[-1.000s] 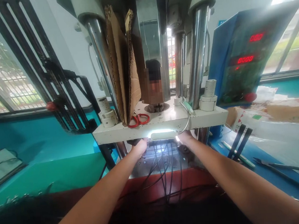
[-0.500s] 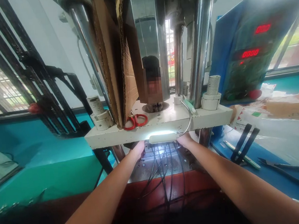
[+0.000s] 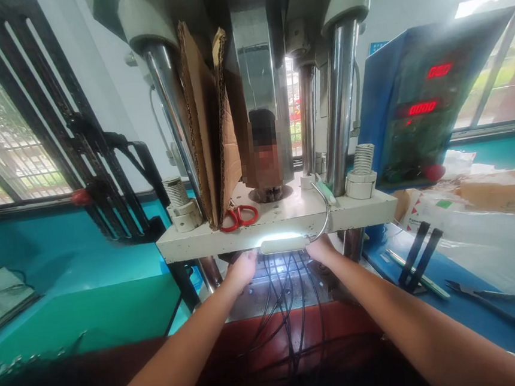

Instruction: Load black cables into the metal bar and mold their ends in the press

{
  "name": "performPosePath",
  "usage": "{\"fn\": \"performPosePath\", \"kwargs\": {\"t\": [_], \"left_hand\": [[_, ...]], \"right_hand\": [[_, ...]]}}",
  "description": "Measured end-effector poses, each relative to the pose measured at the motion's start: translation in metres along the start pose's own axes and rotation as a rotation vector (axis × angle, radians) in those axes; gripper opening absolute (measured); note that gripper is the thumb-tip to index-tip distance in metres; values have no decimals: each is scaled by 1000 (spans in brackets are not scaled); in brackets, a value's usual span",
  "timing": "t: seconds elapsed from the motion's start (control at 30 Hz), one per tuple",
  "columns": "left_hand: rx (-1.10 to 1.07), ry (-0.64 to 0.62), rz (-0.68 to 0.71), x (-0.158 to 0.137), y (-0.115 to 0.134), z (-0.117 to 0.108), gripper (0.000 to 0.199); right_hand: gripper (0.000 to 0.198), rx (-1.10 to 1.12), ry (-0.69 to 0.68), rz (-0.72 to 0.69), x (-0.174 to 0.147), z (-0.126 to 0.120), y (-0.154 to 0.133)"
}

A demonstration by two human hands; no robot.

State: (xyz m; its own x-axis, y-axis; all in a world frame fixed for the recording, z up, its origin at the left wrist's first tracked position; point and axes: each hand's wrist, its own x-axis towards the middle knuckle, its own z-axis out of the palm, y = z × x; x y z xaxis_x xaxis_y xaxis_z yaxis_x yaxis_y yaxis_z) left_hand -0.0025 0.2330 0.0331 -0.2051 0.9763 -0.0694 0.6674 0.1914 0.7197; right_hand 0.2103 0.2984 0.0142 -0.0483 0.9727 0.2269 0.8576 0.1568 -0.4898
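Observation:
Both my arms reach in under the white plate [image 3: 279, 229] of a press. My left hand [image 3: 244, 268] is below the plate's front edge, left of the black cables [image 3: 287, 283]. Its visible fingers look curled closed, and what they hold, if anything, is hidden. My right hand [image 3: 320, 250] is at the right end of the lit lamp [image 3: 282, 246], under the plate edge, with its fingers hidden. The several cables hang forward from the lit metal bed [image 3: 259, 293] between my hands.
Red-handled scissors [image 3: 238, 217] and upright cardboard [image 3: 205, 137] rest on the plate. Steel columns [image 3: 344, 101] flank it. A blue control box [image 3: 416, 107] with red digits stands right. Pliers [image 3: 468, 287] and a pale-green cutter [image 3: 420, 275] lie on the blue surface [image 3: 486, 332].
My view has shifted, so the press appears slightly lower and smaller. The left hand has drawn back a little from under the plate and shows more. My right hand stays near the lamp's end.

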Motion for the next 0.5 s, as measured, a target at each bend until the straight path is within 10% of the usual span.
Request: {"fn": "performPosePath", "kwargs": {"t": [0.27, 0.5], "left_hand": [[146, -286, 133, -126, -38, -46, 37], [145, -246, 125, -144, -31, -27, 20]], "right_hand": [[27, -148, -54, -44, -35, -4, -5], [26, -252, -63, -101, -40, -5, -13]]}}
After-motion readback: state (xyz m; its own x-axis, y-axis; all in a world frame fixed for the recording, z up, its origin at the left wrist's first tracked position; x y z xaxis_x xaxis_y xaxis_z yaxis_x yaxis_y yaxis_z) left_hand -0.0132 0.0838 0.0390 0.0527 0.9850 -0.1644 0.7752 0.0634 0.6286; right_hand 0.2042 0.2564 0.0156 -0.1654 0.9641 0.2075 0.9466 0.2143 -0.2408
